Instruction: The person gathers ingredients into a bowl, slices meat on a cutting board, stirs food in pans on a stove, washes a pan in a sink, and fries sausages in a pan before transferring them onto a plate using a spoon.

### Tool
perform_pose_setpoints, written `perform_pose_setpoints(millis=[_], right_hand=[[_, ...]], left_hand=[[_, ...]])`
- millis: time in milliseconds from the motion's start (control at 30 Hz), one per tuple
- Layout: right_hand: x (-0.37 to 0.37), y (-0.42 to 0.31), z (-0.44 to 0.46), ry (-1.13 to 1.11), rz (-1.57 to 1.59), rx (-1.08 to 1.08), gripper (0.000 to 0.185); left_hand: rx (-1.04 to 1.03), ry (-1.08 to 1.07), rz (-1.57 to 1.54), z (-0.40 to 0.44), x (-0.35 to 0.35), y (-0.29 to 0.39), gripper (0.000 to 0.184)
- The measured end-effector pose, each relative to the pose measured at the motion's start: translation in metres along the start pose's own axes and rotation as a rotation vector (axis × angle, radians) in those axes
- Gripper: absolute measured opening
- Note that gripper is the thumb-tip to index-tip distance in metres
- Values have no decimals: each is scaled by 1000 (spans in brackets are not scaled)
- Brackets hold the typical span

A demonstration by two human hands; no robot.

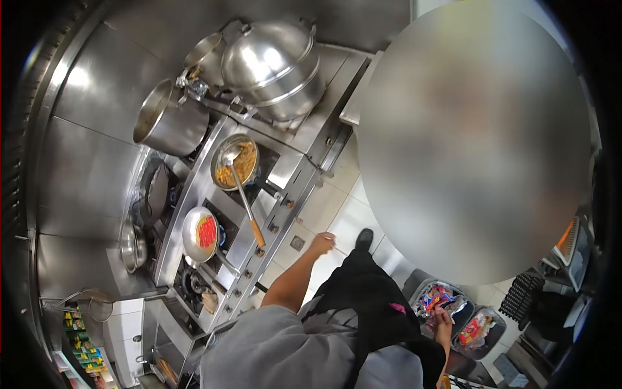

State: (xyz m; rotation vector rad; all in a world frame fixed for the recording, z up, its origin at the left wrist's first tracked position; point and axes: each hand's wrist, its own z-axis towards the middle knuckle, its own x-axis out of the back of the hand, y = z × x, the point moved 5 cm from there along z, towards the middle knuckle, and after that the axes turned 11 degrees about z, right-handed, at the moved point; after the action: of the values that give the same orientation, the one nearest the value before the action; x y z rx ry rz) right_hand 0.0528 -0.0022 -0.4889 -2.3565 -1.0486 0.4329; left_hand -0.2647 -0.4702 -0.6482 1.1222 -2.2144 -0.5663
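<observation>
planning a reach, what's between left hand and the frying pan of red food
In the head view, from left hand to frying pan: tiled floor with a drain, knobbed stove front, ladle handle, then stovetop.

The bare left forearm (291,283) angles forward from the grey sleeve, ending in the left hand (322,244), its fingers loosely curled. The right hand (442,318) hangs low beside the body, fingers bent, its grip too small to tell.

Large oval blur (476,142) — grey shirt (259,350) cut off.
</observation>
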Motion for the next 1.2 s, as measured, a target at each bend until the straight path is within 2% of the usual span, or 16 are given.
perform_pose_setpoints(millis=[67,133,167,267,333,400,500,700,933,1200], right_hand=[[-2,11,5,-17,-117,20,32],[-3,25,6,5,-155,-31,33],[0,32,3,32,-157,-59,32],[-1,51,-8,84,-204,-163,32],[-5,67,-19,88,-251,-255,35],[1,85,-19,72,-276,-318,36],[-6,96,-14,122,-299,-361,36],[-59,80,-2,120,-284,-360,42],[-90,64,8,80,-265,-240,55],[-107,57,10,140,-134,-238,41]], left_hand=[[184,251,-398,19,39,-69,16],[341,450,-457,25,73,-104,14],[374,437,-449,32,88,-119,14],[571,576,-648,55,129,-166,39],[675,824,-757,53,139,-154,48],[684,783,-838,59,150,-157,57],[699,845,-845,81,158,-193,64],[787,924,-842,76,162,-177,49],[793,930,-842,75,162,-167,47],[761,945,-882,72,162,-156,47]])
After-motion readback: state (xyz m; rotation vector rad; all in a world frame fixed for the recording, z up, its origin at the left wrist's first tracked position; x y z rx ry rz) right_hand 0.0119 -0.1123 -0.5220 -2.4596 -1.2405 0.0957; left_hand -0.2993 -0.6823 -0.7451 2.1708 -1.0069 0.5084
